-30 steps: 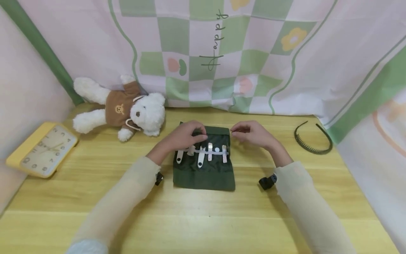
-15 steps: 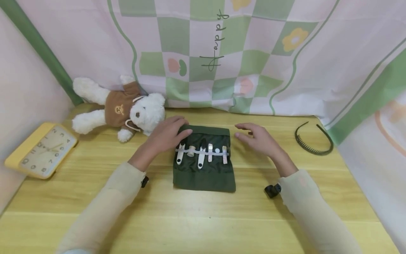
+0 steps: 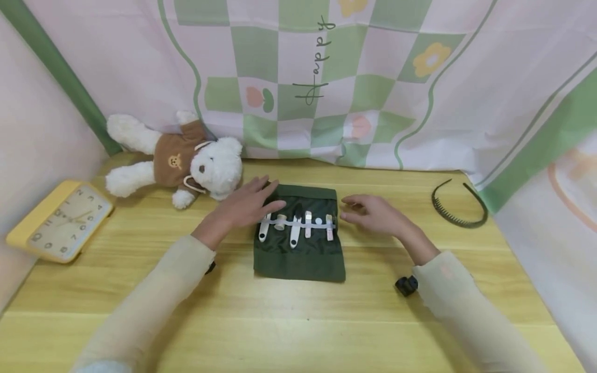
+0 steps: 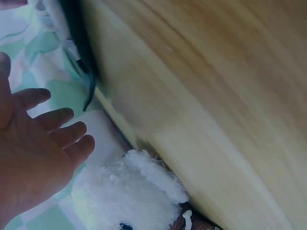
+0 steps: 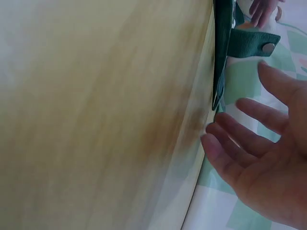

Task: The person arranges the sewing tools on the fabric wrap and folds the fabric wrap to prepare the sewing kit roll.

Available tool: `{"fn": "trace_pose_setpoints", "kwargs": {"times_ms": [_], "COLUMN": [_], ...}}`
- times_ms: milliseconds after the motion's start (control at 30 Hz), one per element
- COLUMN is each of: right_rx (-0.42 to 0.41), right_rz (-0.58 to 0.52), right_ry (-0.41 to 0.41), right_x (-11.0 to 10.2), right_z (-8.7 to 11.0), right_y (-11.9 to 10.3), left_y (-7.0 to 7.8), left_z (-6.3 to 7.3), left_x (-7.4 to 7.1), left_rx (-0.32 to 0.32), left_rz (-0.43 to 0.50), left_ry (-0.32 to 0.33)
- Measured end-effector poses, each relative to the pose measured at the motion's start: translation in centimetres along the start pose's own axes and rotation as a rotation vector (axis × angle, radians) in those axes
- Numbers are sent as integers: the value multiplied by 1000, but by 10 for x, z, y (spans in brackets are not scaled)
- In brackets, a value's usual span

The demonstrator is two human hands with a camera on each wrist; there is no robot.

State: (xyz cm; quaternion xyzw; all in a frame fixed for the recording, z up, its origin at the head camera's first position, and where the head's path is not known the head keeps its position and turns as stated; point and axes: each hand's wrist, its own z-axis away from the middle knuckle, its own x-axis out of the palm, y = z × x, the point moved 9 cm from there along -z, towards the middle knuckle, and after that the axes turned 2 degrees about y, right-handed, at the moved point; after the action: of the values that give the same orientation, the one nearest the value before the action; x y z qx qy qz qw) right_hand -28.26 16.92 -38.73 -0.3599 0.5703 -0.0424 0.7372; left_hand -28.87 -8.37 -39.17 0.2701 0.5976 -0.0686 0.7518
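Note:
A dark green fabric case (image 3: 298, 267) lies unfolded on the wooden table, with small tools tucked under a pale elastic band (image 3: 289, 223). Among them are two white-handled tools (image 3: 295, 235), a short pale cylinder (image 3: 280, 223) and two slim pieces that look like nail clippers (image 3: 329, 229). My left hand (image 3: 240, 205) spreads its fingers at the upper left edge, overlapping that corner. Off the right edge, my right hand (image 3: 380, 214) has relaxed, slightly bent fingers and holds nothing. In the right wrist view a strap with a metal snap (image 5: 254, 43) sticks out from the case.
A white plush bear (image 3: 174, 160) in a brown top lies at the back left, close to my left hand. Left of it stands a yellow clock (image 3: 65, 220). A dark toothed headband (image 3: 466, 224) rests at the right. A checked curtain (image 3: 298, 67) hangs behind the table.
My left hand has slid left off the top of the case and its fingers have straightened, uncovering the tools. My right hand's fingertips have parted near the right edge. The case stays put.

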Motion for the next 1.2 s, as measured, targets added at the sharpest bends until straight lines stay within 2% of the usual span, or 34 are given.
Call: {"fn": "trace_pose_setpoints", "kwargs": {"times_ms": [100,267,467,600,867,1067,1200], "right_rx": [-15,17,213,282,306,332,331], "right_rz": [2,-41,-358,-492,-669,-799,-831], "right_ry": [-29,-94,-267,-356,-491,-532,-546], "right_x": [3,8,32,46,65,78,82], "right_z": [2,8,21,32,47,52,55], "right_y": [-2,-5,0,2,2,1,-1], "left_y": [-2,-4,-9,-10,-13,-15,-16], "left_z": [-4,-11,-20,-24,-32,-37,-40], "left_x": [7,9,8,8,3,-3,-7], "left_rx": [-16,-37,-43,-42,-66,-64,-49], "left_rz": [-1,-40,-116,-157,-257,-186,-142], "left_ry": [-51,-74,-75,-76,-17,54,92]}}
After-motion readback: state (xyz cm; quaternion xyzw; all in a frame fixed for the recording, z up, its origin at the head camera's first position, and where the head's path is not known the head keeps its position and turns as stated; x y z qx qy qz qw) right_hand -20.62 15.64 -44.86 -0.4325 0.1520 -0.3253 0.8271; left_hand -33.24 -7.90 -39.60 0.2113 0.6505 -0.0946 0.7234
